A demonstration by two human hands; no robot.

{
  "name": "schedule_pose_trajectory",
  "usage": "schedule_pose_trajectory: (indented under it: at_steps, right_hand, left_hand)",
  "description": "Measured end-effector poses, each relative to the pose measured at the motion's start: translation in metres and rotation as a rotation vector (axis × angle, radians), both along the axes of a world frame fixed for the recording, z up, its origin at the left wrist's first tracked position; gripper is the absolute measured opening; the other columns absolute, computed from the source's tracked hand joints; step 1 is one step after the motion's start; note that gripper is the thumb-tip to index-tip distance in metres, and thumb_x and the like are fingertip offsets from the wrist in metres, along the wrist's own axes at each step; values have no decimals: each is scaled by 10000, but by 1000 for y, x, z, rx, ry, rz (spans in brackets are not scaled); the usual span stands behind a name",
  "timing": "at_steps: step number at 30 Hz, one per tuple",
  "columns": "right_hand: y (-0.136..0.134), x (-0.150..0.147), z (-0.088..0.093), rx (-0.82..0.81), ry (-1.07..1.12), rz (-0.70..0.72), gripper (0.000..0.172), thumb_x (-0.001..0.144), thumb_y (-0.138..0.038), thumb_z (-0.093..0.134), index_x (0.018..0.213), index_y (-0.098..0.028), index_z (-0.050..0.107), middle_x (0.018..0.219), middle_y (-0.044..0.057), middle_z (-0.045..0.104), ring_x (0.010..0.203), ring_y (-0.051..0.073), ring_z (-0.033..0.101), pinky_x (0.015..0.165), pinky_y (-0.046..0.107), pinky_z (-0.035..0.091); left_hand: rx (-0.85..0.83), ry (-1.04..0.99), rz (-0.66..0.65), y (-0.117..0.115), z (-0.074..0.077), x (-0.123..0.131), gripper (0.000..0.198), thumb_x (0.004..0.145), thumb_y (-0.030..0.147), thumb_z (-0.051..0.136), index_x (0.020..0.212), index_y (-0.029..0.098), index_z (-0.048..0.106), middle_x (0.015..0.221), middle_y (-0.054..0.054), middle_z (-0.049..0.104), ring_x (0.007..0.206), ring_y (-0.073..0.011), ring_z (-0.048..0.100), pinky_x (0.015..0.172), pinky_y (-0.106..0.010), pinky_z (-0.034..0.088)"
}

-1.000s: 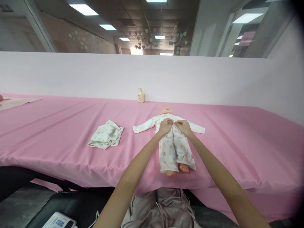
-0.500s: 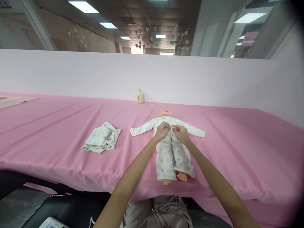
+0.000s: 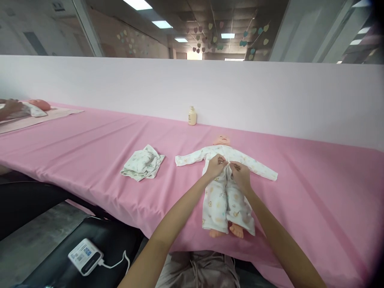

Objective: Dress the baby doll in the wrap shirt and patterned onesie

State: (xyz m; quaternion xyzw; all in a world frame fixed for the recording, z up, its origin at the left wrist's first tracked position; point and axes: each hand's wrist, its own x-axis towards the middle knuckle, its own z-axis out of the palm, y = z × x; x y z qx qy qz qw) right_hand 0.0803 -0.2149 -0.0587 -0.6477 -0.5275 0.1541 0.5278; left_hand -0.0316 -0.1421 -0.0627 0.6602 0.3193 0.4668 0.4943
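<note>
A baby doll [image 3: 222,140] lies on its back on the pink-covered table, feet toward me. It wears a white long-sleeved top [image 3: 196,156] with small prints, arms spread wide. Printed baby trousers [image 3: 216,204] cover its legs, and its bare feet stick out at the cuffs. My left hand [image 3: 215,166] pinches the trousers' waistband at the doll's middle. Close beside it, my right hand [image 3: 241,174] pinches the waistband too, fingers closed. The fingers hide part of the waist.
Folded printed cloth [image 3: 143,163] lies left of the doll. A cream pump bottle [image 3: 192,116] stands by the white wall. At far left, another person's hand [image 3: 11,107] touches a second doll [image 3: 40,105]. A white device with a cable [image 3: 86,256] rests on a black chair [image 3: 99,230].
The view has swung left, bringing the other person's hand and second doll into sight. Both my hands stay at the trousers' waist, slightly farther apart at the wrists.
</note>
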Motion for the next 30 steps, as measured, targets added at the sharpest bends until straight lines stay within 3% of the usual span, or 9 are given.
schedule_pose_trajectory:
  at_steps: [5,9,13,17,20,23,25,28,30]
  right_hand:
    - [1,6,-2,-59,51,148,320,787,-429,530,936,-166,633,585,13,608,480,154,554,530,282,496]
    - [7,13,3,-181,272,270,284,782,-433,560,911,-180,567,654,32,648,469,150,581,460,277,504]
    - [13,13,8,-291,274,269,166,775,-328,602,840,-204,512,631,21,651,450,155,592,446,288,523]
    - [14,8,11,-359,248,230,151,775,-298,619,766,-209,496,596,25,647,441,167,593,432,291,519]
    - [13,7,14,-393,326,232,170,750,-281,659,748,-186,518,576,39,640,439,151,579,421,257,499]
    - [13,11,18,-445,469,295,129,760,-240,641,732,-139,566,616,59,643,471,116,574,451,215,489]
    - [14,14,20,-482,510,322,98,772,-204,608,731,-116,593,654,65,643,508,106,580,495,207,496]
    - [17,13,18,-466,440,248,96,790,-192,564,765,-113,611,702,71,649,544,115,584,553,231,502]
    - [16,5,14,-418,366,160,117,812,-206,534,788,-124,615,737,75,653,568,130,584,568,246,486]
  left_hand:
    - [-33,-26,18,1,-4,1,120,718,137,609,752,160,496,693,30,554,631,-74,512,639,-201,394]
    - [-44,-6,30,-2,-2,-2,111,720,120,591,746,163,492,663,41,542,616,-76,510,621,-199,386]
    - [31,168,126,-5,4,-1,77,734,128,572,722,172,509,666,32,564,635,-101,528,623,-221,385]
    - [105,251,170,-9,5,0,128,701,117,606,732,181,500,643,37,567,628,-114,540,616,-231,386]
    - [88,138,130,-9,-1,-3,167,675,68,602,739,174,490,622,41,559,601,-100,543,600,-216,392]
    - [12,-17,77,-6,-8,-9,188,681,150,659,734,167,480,625,40,558,571,-84,525,570,-201,391]
    - [-29,-16,55,-3,-8,-13,221,679,217,690,724,162,480,619,42,547,549,-77,502,545,-198,378]
    - [42,224,50,-3,-2,-13,172,727,248,661,758,154,519,643,27,557,581,-93,516,569,-214,399]
    - [172,434,96,-10,3,-11,79,772,214,601,789,150,559,726,-13,585,706,-135,557,684,-262,439]
